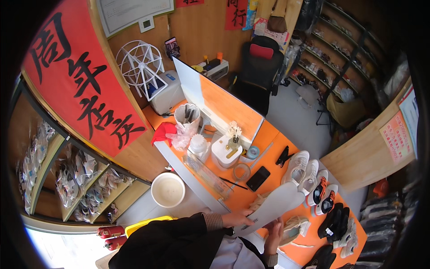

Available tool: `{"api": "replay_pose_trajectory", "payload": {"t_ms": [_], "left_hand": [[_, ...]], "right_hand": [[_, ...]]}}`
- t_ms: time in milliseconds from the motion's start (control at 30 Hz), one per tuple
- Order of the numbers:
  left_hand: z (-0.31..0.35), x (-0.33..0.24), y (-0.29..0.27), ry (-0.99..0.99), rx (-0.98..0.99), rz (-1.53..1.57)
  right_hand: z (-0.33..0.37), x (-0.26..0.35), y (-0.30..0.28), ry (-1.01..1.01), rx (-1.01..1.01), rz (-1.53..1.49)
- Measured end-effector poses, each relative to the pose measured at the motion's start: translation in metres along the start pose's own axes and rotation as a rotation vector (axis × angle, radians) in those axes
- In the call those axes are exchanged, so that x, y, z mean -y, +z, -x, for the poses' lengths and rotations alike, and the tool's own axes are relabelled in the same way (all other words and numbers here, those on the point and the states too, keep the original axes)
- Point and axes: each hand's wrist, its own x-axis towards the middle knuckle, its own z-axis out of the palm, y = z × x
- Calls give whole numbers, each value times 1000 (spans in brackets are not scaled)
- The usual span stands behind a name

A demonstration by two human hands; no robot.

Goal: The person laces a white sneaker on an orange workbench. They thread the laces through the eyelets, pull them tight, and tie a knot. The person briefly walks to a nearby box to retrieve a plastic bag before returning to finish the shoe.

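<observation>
Both hands are at a large pale white sheet shaped like a shoe insole (pixel 280 201), held tilted above the front of the orange table. My left hand (pixel 237 218) grips its near end, with the thumb on top. My right hand (pixel 274 236) is at its lower edge, fingers partly bent; their contact with the sheet is partly hidden. A second white piece shows below, between the hands, its shape unclear. Beside my right hand lies a pale beige shoe (pixel 290 229) with loose laces. White sneakers (pixel 297 167) stand just beyond the sheet's far end.
The orange table (pixel 277 134) bears a black phone (pixel 258 178), a tape roll (pixel 241 172), a white tissue box (pixel 226 152), a monitor (pixel 215 96) and black shoes (pixel 333 224). A white bucket (pixel 168 190) stands on the floor at left. Shoe shelves line both sides.
</observation>
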Motion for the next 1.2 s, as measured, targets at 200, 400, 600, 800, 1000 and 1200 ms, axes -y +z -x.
{"api": "replay_pose_trajectory", "payload": {"t_ms": [200,400,600,800,1000,1200], "left_hand": [[1,-13,22,382,-254,-469],[4,-30,23,441,-554,-624],[14,4,-30,277,-550,-225],[-10,34,-29,233,-584,-479],[-43,50,-20,189,-545,-841],[-63,68,-24,144,-606,-826]], "right_hand": [[-3,-1,25,-75,-41,315],[-6,7,20,-39,147,398],[-23,-47,-8,-333,-202,1022],[-27,-88,-13,-260,-104,1135],[-65,-84,-32,-191,-200,800],[-83,-64,-49,528,-237,-236]]}}
